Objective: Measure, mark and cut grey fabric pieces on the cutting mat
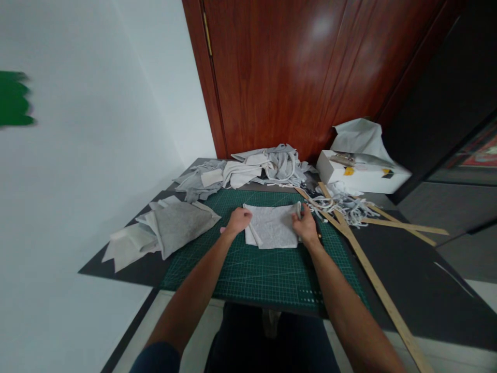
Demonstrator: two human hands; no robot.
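Note:
A light grey piece of fabric (pixel 274 228) lies on the green cutting mat (pixel 267 274), with a narrow folded strip along its left side. My left hand (pixel 239 219) pinches its upper left corner, fingers closed. At the opposite side my right hand (pixel 305 225) grips the right edge, where the cloth curls up between thumb and fingers. A small pink thing shows beside my left wrist, too little of it to name. Something dark with a brassy end is partly hidden behind my right hand.
Grey cloth pieces (pixel 182 223) lie at the left, and a heap of fabric (pixel 252 168) runs along the back. On the right are wooden rulers (pixel 373 269), a tangle of cut strips (pixel 349 207) and a white box (pixel 357 173). A wall borders the left side.

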